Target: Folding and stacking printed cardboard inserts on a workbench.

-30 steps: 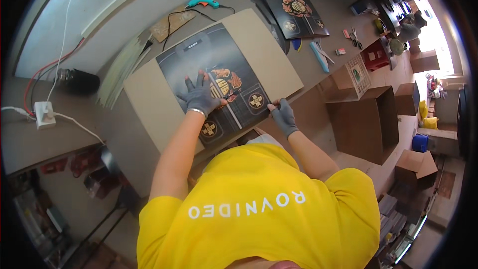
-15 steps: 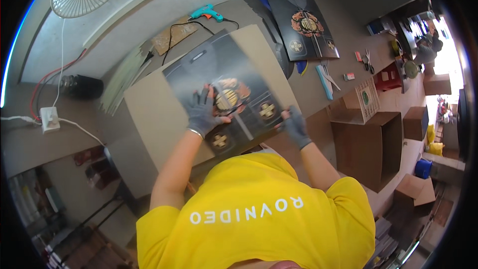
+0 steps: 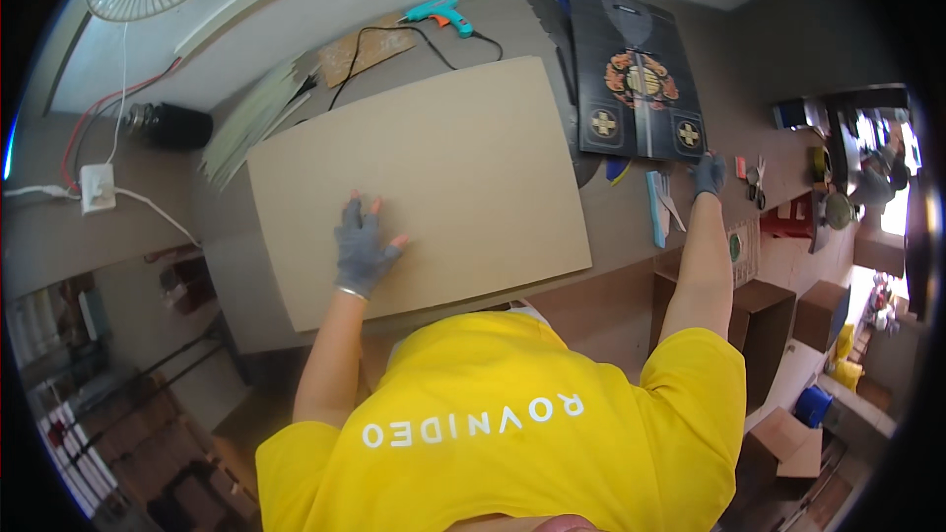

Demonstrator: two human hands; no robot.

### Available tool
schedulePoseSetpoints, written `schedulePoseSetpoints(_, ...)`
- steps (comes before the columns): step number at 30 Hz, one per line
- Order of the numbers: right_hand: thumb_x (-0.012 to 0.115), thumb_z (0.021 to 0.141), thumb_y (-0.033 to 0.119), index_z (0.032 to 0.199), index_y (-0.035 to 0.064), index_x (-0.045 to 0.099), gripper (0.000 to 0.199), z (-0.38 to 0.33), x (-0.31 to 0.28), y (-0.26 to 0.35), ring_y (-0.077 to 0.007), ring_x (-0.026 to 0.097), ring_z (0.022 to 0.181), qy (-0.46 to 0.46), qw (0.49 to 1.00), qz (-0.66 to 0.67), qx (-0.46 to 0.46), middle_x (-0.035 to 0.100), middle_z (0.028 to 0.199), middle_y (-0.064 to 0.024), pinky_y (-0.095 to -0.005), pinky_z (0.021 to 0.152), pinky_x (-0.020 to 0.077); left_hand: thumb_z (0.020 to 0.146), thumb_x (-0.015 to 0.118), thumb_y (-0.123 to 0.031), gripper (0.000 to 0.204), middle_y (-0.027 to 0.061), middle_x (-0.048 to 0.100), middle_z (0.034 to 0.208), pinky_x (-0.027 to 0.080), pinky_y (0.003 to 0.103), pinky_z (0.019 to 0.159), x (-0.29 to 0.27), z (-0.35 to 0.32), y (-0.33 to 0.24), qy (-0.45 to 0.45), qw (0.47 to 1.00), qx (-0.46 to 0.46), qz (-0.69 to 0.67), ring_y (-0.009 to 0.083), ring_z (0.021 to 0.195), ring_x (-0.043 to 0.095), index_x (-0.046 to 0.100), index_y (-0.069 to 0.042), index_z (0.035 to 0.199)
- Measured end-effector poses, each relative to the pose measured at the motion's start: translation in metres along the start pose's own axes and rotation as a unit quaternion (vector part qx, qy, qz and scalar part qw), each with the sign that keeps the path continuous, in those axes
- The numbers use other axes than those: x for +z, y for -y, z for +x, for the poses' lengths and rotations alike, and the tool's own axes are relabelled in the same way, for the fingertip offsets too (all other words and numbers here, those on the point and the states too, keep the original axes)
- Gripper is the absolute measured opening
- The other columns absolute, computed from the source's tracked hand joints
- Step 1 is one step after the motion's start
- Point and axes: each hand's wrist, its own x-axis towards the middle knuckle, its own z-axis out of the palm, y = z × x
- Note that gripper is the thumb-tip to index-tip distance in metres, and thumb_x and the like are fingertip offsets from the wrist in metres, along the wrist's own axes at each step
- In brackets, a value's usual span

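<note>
Teal glue gun [image 3: 439, 12] lies beyond cardbd [image 3: 463, 163]; L hand [image 3: 364, 250] spread, R hand [image 3: 708, 176] grip unclear.

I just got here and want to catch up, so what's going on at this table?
Someone in a yellow shirt has the gloved left hand spread on a tan board. The gloved right hand is reached out to the near right corner of a dark printed sheet; whether it grips it is hard to tell. A teal glue gun lies beyond the board.
</note>
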Motion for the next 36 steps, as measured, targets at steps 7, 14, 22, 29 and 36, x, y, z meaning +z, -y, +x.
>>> schedulePoseSetpoints(7, 0.064, 0.075, 0.065, 0.118, -0.0002, 0.064, 0.079, 0.002, 0.020, 0.017, -0.0387, 0.062, 0.113, 0.053, 0.942, -0.331, -0.031, 0.065, 0.119, -0.0261, -0.0445, 0.095, 0.0460, 0.075, 0.076, -0.052, 0.085, 0.0335, 0.033, 0.146, 0.039, 0.054, 0.105, -0.012, -0.094, 0.088, -0.107, 0.976, -0.189, 0.016, 0.0492, 0.133, 0.039, 0.046, -0.006, 0.141)
schedulePoseSetpoints(14, 0.075, 0.081, 0.036, 0.106, 0.0053, 0.060, 0.042, 0.015, 0.000, 0.007, -0.0243, 0.063, 0.092, 0.083, 0.996, 0.033, 0.023, 0.066, 0.105, -0.0111, -0.0366, 0.077, 0.0494, 0.080, 0.075, -0.046, 0.084, 0.0352, 0.025, 0.152, 0.030, 0.049, 0.114, -0.013, -0.115, 0.096, -0.054, 0.954, -0.288, 0.066, 0.0495, 0.139, 0.030, 0.042, -0.005, 0.144)
schedulePoseSetpoints(22, 0.071, 0.090, 0.014, 0.105, 0.0077, 0.056, 0.022, 0.042, -0.023, -0.016, -0.0208, 0.060, 0.096, 0.246, 0.929, 0.277, 0.014, 0.063, 0.108, -0.0095, -0.0361, 0.080, 0.0500, 0.073, 0.078, -0.052, 0.098, 0.0382, 0.034, 0.144, 0.032, 0.051, 0.113, -0.012, -0.119, 0.095, -0.051, 0.910, -0.396, 0.109, 0.0525, 0.133, 0.037, 0.038, 0.004, 0.143)
schedulePoseSetpoints(29, 0.067, 0.092, 0.032, 0.127, -0.0041, 0.055, 0.052, 0.060, 0.021, 0.013, -0.0267, 0.061, 0.108, -0.048, 0.951, -0.261, -0.160, 0.063, 0.121, -0.0207, -0.0361, 0.092, 0.0479, 0.067, 0.083, -0.049, 0.109, 0.0346, 0.041, 0.140, 0.040, 0.041, 0.108, -0.025, -0.107, 0.112, -0.085, 0.879, -0.466, -0.059, 0.0435, 0.130, 0.044, 0.033, 0.012, 0.143)
schedulePoseSetpoints(36, 0.072, 0.088, 0.025, 0.116, -0.0017, 0.065, 0.039, -0.163, 0.072, 0.077, -0.0267, 0.063, 0.091, 0.256, 0.864, -0.129, -0.414, 0.066, 0.096, -0.0134, -0.0376, 0.087, 0.0490, 0.064, 0.086, -0.048, 0.105, 0.0315, 0.053, 0.127, 0.046, 0.042, 0.100, -0.023, -0.114, 0.108, -0.134, 0.887, -0.436, -0.071, 0.0415, 0.119, 0.053, 0.040, 0.011, 0.138)
